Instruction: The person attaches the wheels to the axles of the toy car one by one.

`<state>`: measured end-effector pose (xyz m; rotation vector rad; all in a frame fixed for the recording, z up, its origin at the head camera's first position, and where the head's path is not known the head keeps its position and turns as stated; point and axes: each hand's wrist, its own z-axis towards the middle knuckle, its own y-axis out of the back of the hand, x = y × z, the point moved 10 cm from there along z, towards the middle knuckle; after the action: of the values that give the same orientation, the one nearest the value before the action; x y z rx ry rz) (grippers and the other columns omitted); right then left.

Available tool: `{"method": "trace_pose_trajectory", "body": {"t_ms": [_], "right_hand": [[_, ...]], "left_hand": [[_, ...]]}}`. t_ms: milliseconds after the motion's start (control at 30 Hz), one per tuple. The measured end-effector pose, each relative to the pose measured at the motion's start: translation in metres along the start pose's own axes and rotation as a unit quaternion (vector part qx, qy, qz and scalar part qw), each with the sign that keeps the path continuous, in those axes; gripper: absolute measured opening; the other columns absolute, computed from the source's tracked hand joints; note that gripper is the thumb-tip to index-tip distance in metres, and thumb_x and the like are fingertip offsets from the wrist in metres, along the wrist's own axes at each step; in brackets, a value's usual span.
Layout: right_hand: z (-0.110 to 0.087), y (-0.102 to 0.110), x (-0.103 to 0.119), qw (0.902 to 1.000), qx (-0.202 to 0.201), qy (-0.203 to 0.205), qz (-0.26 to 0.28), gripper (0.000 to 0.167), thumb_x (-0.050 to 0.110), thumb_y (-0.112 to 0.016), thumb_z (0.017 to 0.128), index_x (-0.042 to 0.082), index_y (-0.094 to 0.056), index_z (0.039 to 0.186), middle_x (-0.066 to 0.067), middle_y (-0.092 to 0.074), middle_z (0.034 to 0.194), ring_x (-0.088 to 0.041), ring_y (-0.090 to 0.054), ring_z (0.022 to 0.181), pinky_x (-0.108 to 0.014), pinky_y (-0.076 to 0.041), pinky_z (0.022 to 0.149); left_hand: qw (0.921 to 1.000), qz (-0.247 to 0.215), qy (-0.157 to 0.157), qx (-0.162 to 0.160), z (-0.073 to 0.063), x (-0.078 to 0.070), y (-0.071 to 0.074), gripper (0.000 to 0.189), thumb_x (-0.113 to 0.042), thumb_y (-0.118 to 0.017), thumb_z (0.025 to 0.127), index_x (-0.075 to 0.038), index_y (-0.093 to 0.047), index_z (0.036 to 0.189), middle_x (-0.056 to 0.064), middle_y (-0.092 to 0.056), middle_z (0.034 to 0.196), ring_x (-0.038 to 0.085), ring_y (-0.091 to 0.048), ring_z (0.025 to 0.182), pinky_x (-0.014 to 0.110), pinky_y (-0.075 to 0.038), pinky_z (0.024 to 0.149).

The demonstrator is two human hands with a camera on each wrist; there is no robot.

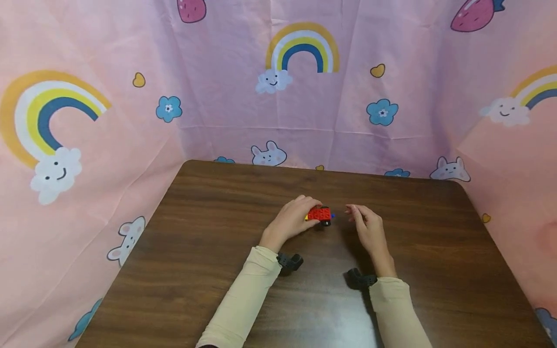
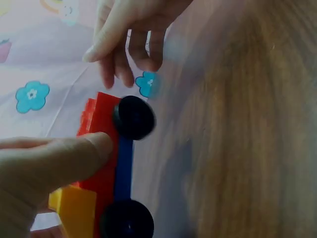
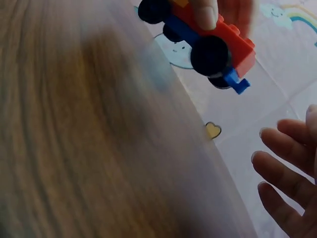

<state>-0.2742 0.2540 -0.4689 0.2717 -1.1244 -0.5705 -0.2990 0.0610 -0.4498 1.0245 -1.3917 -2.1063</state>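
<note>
A small toy car of red and yellow bricks [image 1: 319, 214] is gripped by my left hand [image 1: 292, 218], thumb along its near side. In the left wrist view the car's red brick [image 2: 106, 111] shows above a blue base [image 2: 124, 168] with black wheels [image 2: 133, 118]. A yellow sloped brick [image 2: 78, 208] sits by the thumb. At the car's end a blue hook [image 3: 238, 83] sticks out in the right wrist view. My right hand [image 1: 369, 227] holds nothing, a short way right of the hook, its fingers loosely bent and spread.
The brown wooden table [image 1: 209, 217] lies under both hands. A pink cloth [image 1: 235, 72] with rainbows, flowers and animals hangs around its back and sides. Black wrist cameras [image 1: 290, 262] are strapped to both wrists over cream sleeves [image 1: 248, 295].
</note>
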Motion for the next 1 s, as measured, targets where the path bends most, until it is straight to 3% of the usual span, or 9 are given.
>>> {"method": "trace_pose_trajectory", "body": {"t_ms": [200, 567, 767, 1000], "right_hand": [[0.0, 0.001, 0.0, 0.9998, -0.005, 0.017, 0.006, 0.029, 0.021, -0.054, 0.11, 0.003, -0.077, 0.112, -0.013, -0.078, 0.097, -0.01, -0.067, 0.076, -0.009, -0.049, 0.071], [-0.006, 0.0, -0.001, 0.9999, -0.002, 0.012, 0.008, 0.026, 0.017, -0.057, 0.108, 0.002, -0.077, 0.111, -0.014, -0.078, 0.095, -0.012, -0.066, 0.074, -0.01, -0.048, 0.068], [-0.004, -0.005, 0.003, 0.9997, 0.004, 0.015, 0.017, 0.026, 0.02, -0.057, 0.108, 0.002, -0.077, 0.109, -0.014, -0.077, 0.093, -0.023, -0.069, 0.073, -0.01, -0.049, 0.067], [-0.003, -0.011, 0.001, 0.9998, 0.011, 0.012, 0.009, 0.026, 0.021, -0.058, 0.108, 0.004, -0.078, 0.109, -0.012, -0.077, 0.092, -0.017, -0.067, 0.072, -0.011, -0.05, 0.067]], "left_hand": [[0.9972, 0.053, -0.025, 0.047, 0.012, -0.003, -0.002, 0.039, -0.034, -0.078, 0.095, -0.018, -0.071, 0.129, -0.004, -0.072, 0.124, 0.015, -0.062, 0.116, 0.033, -0.054, 0.098], [0.9902, 0.056, 0.002, 0.127, 0.016, 0.004, -0.02, 0.038, -0.035, -0.075, 0.097, -0.018, -0.069, 0.13, -0.003, -0.07, 0.125, 0.015, -0.062, 0.114, 0.035, -0.055, 0.096], [0.9893, 0.076, 0.0, 0.125, 0.018, 0.004, -0.024, 0.037, -0.035, -0.077, 0.096, -0.019, -0.07, 0.129, -0.003, -0.07, 0.124, 0.015, -0.062, 0.113, 0.034, -0.056, 0.094], [0.9897, 0.083, 0.008, 0.117, 0.019, 0.006, -0.028, 0.044, -0.036, -0.077, 0.095, -0.018, -0.068, 0.134, -0.002, -0.069, 0.13, 0.017, -0.061, 0.118, 0.035, -0.055, 0.098]]}}
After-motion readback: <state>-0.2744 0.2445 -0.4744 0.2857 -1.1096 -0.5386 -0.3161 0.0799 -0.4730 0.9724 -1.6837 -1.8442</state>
